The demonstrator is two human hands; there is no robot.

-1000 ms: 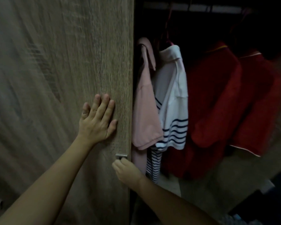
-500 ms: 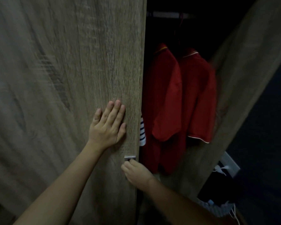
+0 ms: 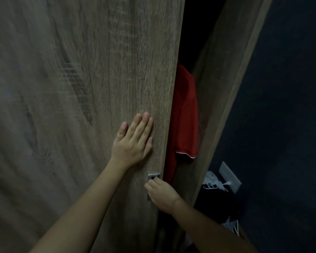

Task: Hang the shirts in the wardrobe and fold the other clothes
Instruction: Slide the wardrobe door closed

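A tall wood-grain wardrobe door [image 3: 98,88] is seen filling the left of the view, its right edge drawn close to the wooden side panel of the wardrobe [image 3: 226,88], so that only a narrow dark gap is left between them. The left hand [image 3: 133,141] is laid flat on the door near that edge, its fingers [image 3: 144,125] straight and held close together, the little finger slightly spread. Below it, the right hand [image 3: 161,194] is placed at the silver metal handle [image 3: 154,176] set in the door's edge; its fingers are curled round the lower part of the handle, which is covered by them. A red short-sleeved shirt with white sleeve trim [image 3: 185,114] is seen hanging inside the gap, just right of the left fingertips across the door's edge and above the right hand; it is touched by neither hand. To the right, a dark wall [image 3: 290,106] carries a white wall plate [image 3: 229,177], and dark clothing with white cords [image 3: 215,198] is piled beneath it.
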